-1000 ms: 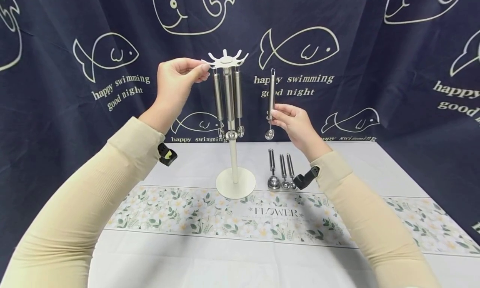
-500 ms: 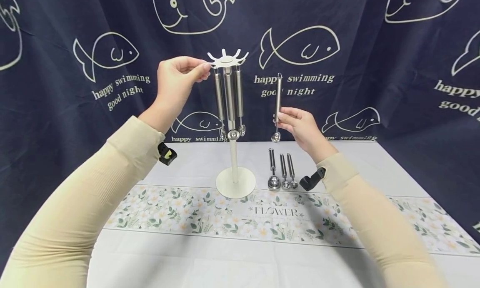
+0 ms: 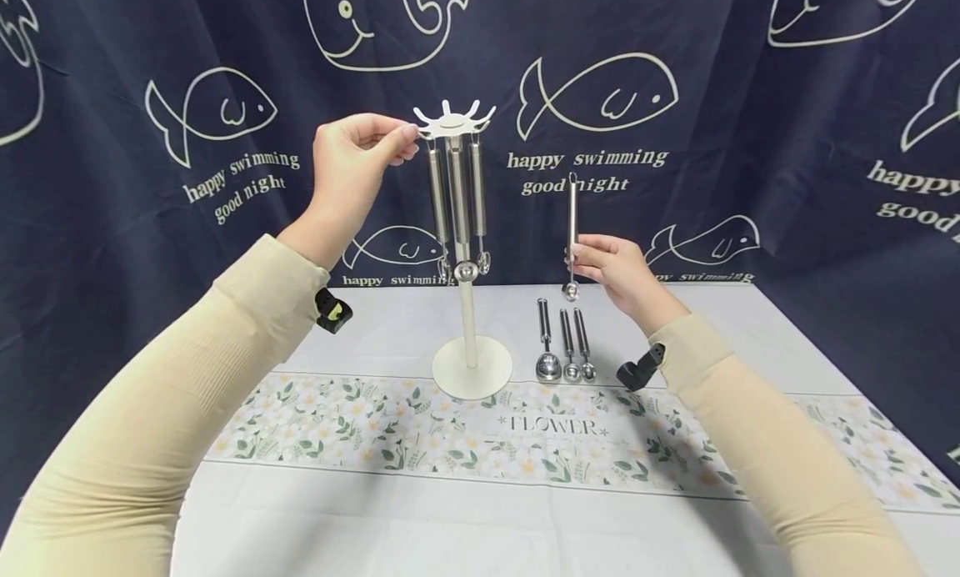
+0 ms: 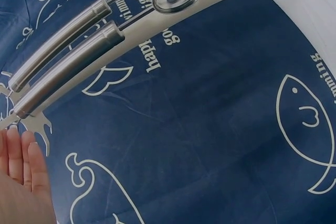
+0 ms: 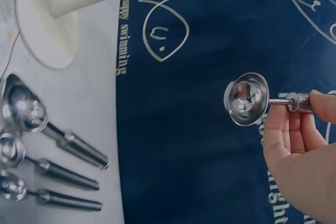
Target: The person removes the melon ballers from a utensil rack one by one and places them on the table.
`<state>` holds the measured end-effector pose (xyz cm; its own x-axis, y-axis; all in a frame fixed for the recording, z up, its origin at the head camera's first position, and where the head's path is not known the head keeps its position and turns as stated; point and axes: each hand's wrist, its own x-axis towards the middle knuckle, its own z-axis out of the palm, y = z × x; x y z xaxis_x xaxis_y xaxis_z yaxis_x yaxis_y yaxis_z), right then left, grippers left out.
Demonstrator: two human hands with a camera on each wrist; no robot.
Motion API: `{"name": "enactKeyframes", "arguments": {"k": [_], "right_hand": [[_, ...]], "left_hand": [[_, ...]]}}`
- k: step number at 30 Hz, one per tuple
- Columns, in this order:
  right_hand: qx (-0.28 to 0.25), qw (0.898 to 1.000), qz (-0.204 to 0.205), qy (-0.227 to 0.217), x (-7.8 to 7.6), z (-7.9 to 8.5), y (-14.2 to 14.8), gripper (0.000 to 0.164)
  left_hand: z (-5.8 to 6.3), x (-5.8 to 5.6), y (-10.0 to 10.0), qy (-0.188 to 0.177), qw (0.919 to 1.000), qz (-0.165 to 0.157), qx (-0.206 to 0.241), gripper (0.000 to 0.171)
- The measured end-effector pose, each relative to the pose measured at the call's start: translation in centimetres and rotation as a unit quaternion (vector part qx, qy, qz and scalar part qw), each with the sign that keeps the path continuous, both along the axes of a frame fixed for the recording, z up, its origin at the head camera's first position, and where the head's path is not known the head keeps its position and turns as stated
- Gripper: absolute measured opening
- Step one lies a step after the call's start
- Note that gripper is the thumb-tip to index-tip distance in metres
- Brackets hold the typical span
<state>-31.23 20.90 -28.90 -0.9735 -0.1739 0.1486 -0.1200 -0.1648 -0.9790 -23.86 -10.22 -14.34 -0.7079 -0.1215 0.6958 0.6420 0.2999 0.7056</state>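
Observation:
My left hand (image 3: 348,160) pinches one hook at the top of a white utensil stand (image 3: 469,327). Several steel scoops (image 3: 459,198) hang from the stand's hooks, bowls downward. In the left wrist view, fingers of that hand (image 4: 23,182) show beside the hooks. To the right of the stand, my right hand (image 3: 618,268) holds a melon baller (image 3: 573,214) upright by the lower part of its handle, apart from everything else. Its round bowl (image 5: 247,99), with a small hole, points down; the right wrist view shows the thumb and fingers on the handle.
On the white table lie a large scoop (image 3: 548,366) and two smaller ones (image 3: 572,370), side by side right of the stand's round base (image 3: 472,385). A floral strip (image 3: 330,423) crosses the tablecloth. Behind hangs a navy curtain (image 3: 480,27) with fish drawings.
My right hand has moved right and down, carrying the melon baller away from the stand and lower toward the table. The left hand stays at the hook.

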Motion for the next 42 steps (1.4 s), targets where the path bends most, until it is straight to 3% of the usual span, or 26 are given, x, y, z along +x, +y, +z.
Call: {"name": "enactKeyframes", "arguments": {"k": [11, 17, 25, 42], "right_hand": [[-0.004, 0.999, -0.019, -0.037, -1.2, -2.4, 1.8, 0.011], [0.001, 0.999, -0.018, -0.052, -1.0, -3.3, 2.5, 0.011], [-0.001, 0.998, -0.012, -0.063, -0.9, -4.5, 3.2, 0.008], [0.035, 0.994, -0.007, -0.103, -0.9, -6.8, 5.2, 0.007]], "left_hand": [[0.0, -0.1, -0.1, -0.008, 0.9999, 0.007, 0.003, 0.012], [0.0, -0.1, -0.2, -0.022, 0.9992, -0.013, 0.030, 0.014], [-0.1, -0.1, -0.3, -0.044, 0.9988, -0.005, 0.019, 0.033], [-0.2, -0.5, -0.5, -0.054, 0.9982, -0.008, 0.026, 0.033]]}}
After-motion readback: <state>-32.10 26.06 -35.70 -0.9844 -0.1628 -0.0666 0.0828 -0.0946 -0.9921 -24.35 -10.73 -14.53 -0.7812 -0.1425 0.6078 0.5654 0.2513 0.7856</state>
